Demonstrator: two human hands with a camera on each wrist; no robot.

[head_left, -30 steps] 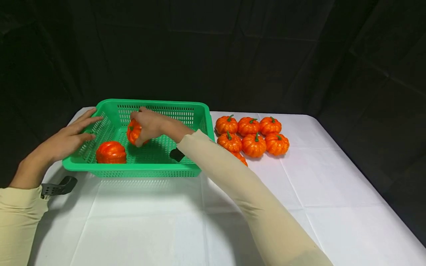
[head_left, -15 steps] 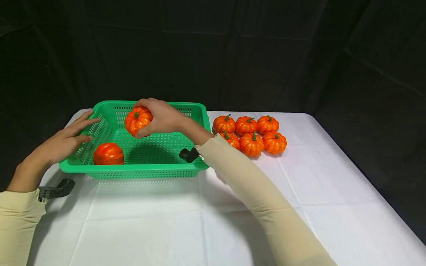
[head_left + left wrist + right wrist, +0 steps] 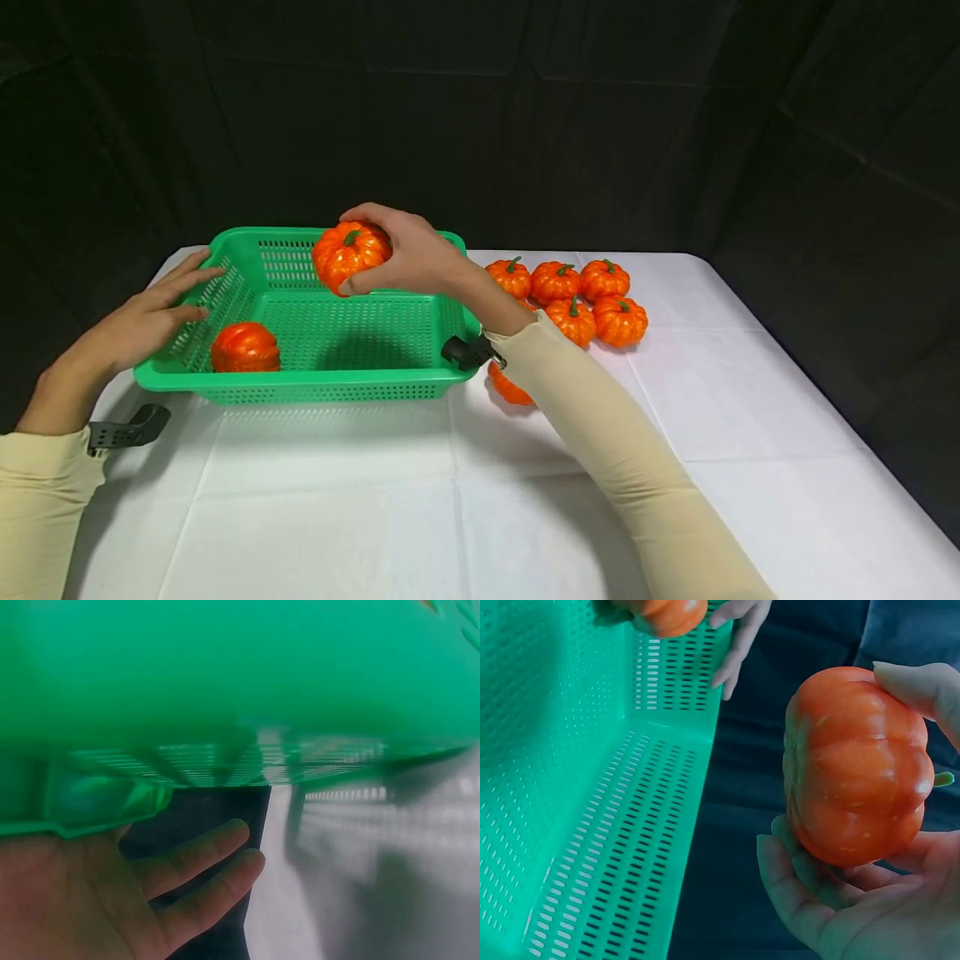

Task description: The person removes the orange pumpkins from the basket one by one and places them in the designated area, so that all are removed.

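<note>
Lifted higher, the pumpkin [image 3: 351,255] sits gripped in the right hand [image 3: 420,254].

The green basket [image 3: 225,682] filled the left wrist view as a blur. A pumpkin [image 3: 508,388] on the worktop [image 3: 750,417] lay half hidden behind the right sleeve [image 3: 600,433], stem unseen.

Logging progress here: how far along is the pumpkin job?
Done, it seems: a pumpkin cluster sits on the tablecloth beside the basket. In hand: the right hand holds a lifted pumpkin above it; the left hand touches its side. Left: one last pumpkin inside.
</note>
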